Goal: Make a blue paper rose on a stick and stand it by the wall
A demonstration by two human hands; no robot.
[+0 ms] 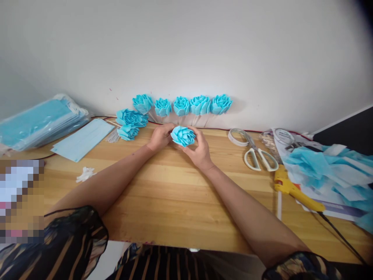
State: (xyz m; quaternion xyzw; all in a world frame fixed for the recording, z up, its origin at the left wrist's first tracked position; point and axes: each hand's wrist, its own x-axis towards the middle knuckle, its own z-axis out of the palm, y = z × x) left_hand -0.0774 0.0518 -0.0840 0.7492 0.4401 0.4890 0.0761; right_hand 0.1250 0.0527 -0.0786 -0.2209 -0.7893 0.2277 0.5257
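- Along the near edge, dark striped clothing (151,266) and loose sleeves (67,241), with bare forearms (116,186) reaching over the wooden table (175,210) and covering slanting strips of it.
- To the near right, past the right forearm, yellow glue gun (305,196) lying flat, with white stick (279,206) pointing nearward and black cord (340,233) trailing to the corner.
- Just beyond it, heap of blue and white sheets (335,167), crowding the right side.
- On the left, small white scraps (85,174), close beside the left forearm.
- At mid-table, blue flower (183,136) between both hands; right hand (201,149) clamped round its right side, thumb and fingers curved on the petals; left hand (160,137) close at its left, fingers partly hidden behind the bloom, so cannot tell what grip.
- Right of the hands, white-handled scissors (254,146), blades toward the roll of tape (231,137).
- Farther left, flat pale blue sheets (84,140), then plastic-wrapped pack (40,120).
- Left of the left hand, clustered lying flowers (127,132) beside clear sticks (113,135).
- Farthest, row of five flowers (181,105) on thin stems before the pale wall (186,46).
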